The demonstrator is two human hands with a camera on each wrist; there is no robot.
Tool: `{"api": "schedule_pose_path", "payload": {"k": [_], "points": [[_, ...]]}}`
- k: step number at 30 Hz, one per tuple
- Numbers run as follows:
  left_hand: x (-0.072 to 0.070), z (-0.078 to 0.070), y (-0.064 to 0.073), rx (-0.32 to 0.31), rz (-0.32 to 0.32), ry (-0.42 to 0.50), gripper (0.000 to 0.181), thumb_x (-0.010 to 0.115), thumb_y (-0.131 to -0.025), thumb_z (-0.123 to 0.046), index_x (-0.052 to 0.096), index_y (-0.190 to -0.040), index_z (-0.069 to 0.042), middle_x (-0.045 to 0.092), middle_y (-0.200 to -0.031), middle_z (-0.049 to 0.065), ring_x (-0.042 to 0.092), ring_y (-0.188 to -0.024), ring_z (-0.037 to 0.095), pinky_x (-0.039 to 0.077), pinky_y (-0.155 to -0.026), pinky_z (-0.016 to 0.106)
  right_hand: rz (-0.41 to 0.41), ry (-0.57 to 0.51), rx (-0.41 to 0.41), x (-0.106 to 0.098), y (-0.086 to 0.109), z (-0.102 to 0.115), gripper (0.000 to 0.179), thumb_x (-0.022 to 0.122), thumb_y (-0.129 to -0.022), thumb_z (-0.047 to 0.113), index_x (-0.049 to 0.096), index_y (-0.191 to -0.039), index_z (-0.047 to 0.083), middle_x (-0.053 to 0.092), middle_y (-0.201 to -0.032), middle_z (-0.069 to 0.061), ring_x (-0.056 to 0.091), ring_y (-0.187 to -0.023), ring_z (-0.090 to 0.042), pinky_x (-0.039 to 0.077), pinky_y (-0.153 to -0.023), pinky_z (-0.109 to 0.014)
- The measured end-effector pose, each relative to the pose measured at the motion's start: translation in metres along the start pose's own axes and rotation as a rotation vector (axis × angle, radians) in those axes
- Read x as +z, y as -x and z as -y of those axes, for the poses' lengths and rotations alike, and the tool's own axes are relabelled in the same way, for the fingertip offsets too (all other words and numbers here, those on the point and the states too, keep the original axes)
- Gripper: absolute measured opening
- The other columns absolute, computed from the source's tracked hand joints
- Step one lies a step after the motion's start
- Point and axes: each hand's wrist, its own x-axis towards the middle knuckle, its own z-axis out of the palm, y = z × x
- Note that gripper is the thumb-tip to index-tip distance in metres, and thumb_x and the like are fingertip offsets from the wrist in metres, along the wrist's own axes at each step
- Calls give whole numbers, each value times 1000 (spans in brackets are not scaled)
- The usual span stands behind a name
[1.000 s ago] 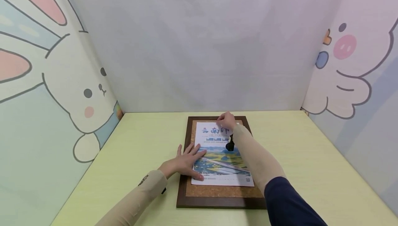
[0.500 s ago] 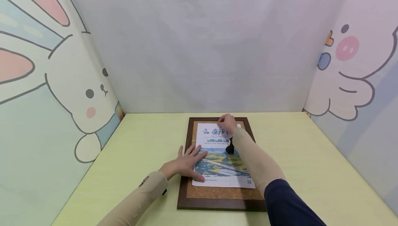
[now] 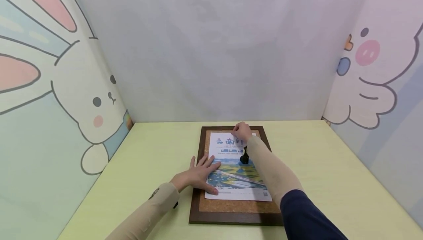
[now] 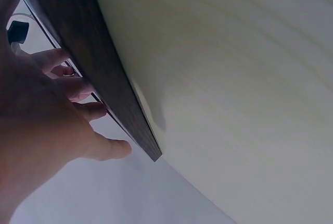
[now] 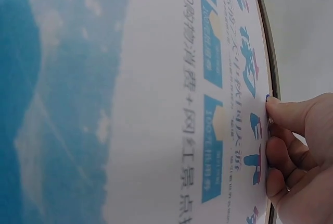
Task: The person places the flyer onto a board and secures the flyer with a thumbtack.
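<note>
A printed poster (image 3: 231,192) with blue lettering and a painted landscape lies on a cork board (image 3: 238,206) with a dark brown wooden frame (image 3: 228,218). My left hand (image 3: 197,175) rests with spread fingers over the board's left side and the poster's left edge. In the left wrist view those fingers (image 4: 106,149) reach past the frame's side. At the poster's top edge, my right hand (image 3: 242,131) has its fingers curled. The right wrist view shows a small blue pin-like thing (image 5: 268,98) at the thumb tip (image 5: 276,108), mostly hidden by the thumb.
The board lies on a pale yellow-green table (image 3: 145,159). A light grey curtain wall (image 3: 218,49) rises behind it, and side panels printed with a cartoon rabbit (image 3: 79,93) and a pig (image 3: 370,67) stand to the left and right.
The head view has shifted slightly, so the board sits a little lower in it. Both hands keep their places on the poster and board.
</note>
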Motion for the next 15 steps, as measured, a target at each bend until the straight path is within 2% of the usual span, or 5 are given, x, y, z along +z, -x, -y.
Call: {"api": "schedule_pose_path", "payload": {"k": [5,9,12,15], "points": [[0,-1,0,16,-3,5,99,71,-75,-63,25,-154,-24,9,-164,11,0,-151,37,-1,-112,70,-6,5,-3,1,-4,-6,19,63,-94,18,71,-88,2,67,-87,-13,58,-73,-22,49,-70,-36],[0,3,1,24,-17,5,98,71,-76,-62,26,-154,-22,9,-164,12,1,-151,37,0,-111,72,18,-3,-12,-7,-6,-7,23,56,-97,20,70,-96,2,67,-94,-14,57,-75,-23,47,-68,-35],[0,7,2,24,-26,14,98,70,-76,-62,26,-154,-22,9,-164,13,0,-151,38,0,-111,72,44,-22,-27,-18,-6,-7,24,54,-98,20,68,-104,1,65,-102,-16,58,-83,-24,47,-73,-35],[0,13,2,28,-33,30,98,71,-76,-62,26,-154,-22,7,-164,13,-1,-151,39,-1,-111,72,30,-5,-60,-32,-5,-10,24,54,-98,20,66,-108,2,64,-106,-17,58,-89,-25,49,-75,-35]]}}
